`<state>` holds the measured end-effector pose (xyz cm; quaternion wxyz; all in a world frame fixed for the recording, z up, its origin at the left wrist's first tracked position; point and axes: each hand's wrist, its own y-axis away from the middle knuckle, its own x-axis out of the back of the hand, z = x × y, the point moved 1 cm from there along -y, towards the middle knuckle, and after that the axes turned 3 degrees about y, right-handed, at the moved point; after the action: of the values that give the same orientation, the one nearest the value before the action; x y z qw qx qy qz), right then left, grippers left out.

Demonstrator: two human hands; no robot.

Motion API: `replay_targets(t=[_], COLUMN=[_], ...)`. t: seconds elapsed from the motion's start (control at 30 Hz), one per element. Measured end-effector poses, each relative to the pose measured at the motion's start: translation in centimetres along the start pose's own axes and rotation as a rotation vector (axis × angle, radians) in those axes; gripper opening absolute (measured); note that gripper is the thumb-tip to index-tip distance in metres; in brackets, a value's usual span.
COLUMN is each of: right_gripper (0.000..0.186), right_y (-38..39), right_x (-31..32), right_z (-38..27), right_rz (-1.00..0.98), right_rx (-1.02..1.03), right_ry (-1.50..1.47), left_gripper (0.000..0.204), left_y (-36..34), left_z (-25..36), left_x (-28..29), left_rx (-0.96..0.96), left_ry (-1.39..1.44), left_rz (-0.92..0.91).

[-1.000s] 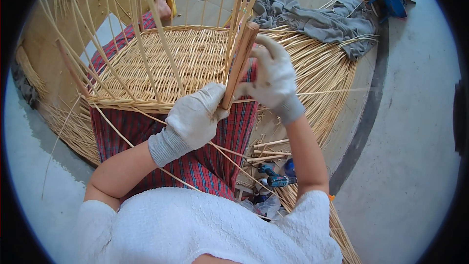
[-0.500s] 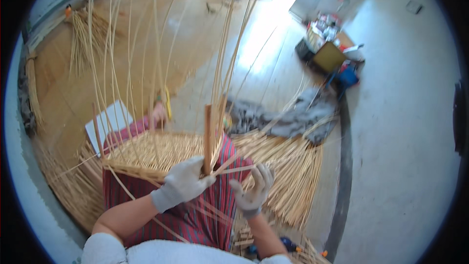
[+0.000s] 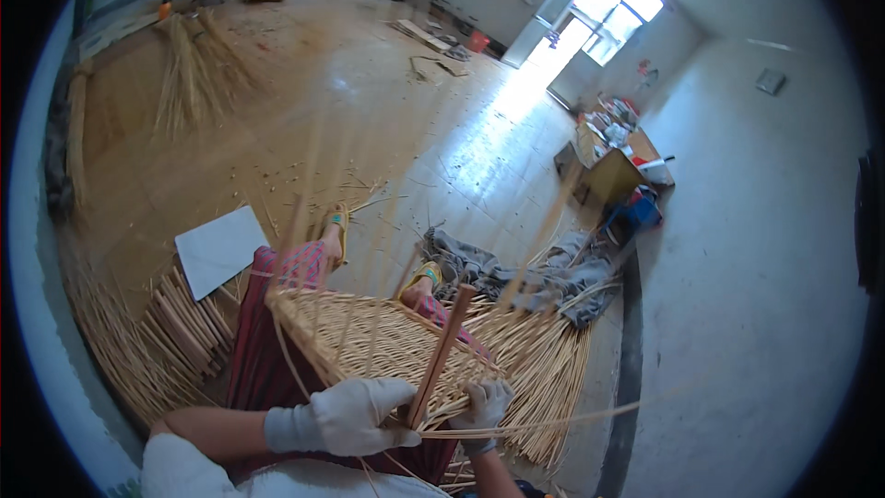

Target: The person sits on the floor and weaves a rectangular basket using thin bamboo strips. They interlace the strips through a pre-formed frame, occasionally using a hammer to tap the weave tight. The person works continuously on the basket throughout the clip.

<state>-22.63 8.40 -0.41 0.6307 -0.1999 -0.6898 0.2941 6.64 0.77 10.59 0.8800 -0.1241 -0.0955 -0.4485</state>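
Note:
A woven wicker basket base (image 3: pixel 378 332) lies tilted across my lap, with thin upright rods blurred by motion around its edge. A flat wooden stake (image 3: pixel 442 355) rises at its near right corner. My left hand (image 3: pixel 359 415), in a pale work glove, is closed on that corner, thumb below the stake's foot. On the other side of the stake, my gloved right hand (image 3: pixel 484 406) has its fingers curled over the base's right edge. Long pale wicker strands (image 3: pixel 562 421) run from the corner past my right hand toward the right; its exact hold on them is hidden.
Bundled wicker rods (image 3: pixel 544 369) lie at right beside a grey cloth (image 3: pixel 479 258). More rods and wooden sticks (image 3: pixel 189 323) lie at left near a white board (image 3: pixel 221 249). My slippered feet (image 3: pixel 336 222) are ahead. A cluttered table (image 3: pixel 636 143) stands by the right wall.
The base has swung right and toward me, its stake now leaning. My right hand has gone from open beside the strands to curled at the base's edge. The view has lifted.

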Motion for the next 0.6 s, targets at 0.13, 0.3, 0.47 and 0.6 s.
replay_targets(t=[0.13, 0.3, 0.47, 0.6], right_gripper=[0.036, 0.04, 0.052, 0.061], right_y=[0.7, -3.1, -5.0, -6.6], right_x=[-3.7, -11.4, -13.6, -7.1], right_z=[-1.7, -7.1, -9.5, -14.2], right_rz=[-0.004, -0.192, -0.49, -0.394], right_rx=[-0.121, -0.113, -0.15, -0.04], right_ry=[0.059, 0.222, 0.233, 0.055], left_gripper=[0.035, 0.05, 0.06, 0.055], left_y=[0.2, 1.8, 1.4, 3.7], left_z=[-2.3, -16.1, -20.7, -20.3], left_x=[3.4, 10.5, 13.0, 14.1], left_rx=[0.174, 0.382, 0.488, 0.643], left_ry=[-0.001, 0.236, 0.587, 0.742], left_rz=[0.062, 0.216, 0.252, 0.293])
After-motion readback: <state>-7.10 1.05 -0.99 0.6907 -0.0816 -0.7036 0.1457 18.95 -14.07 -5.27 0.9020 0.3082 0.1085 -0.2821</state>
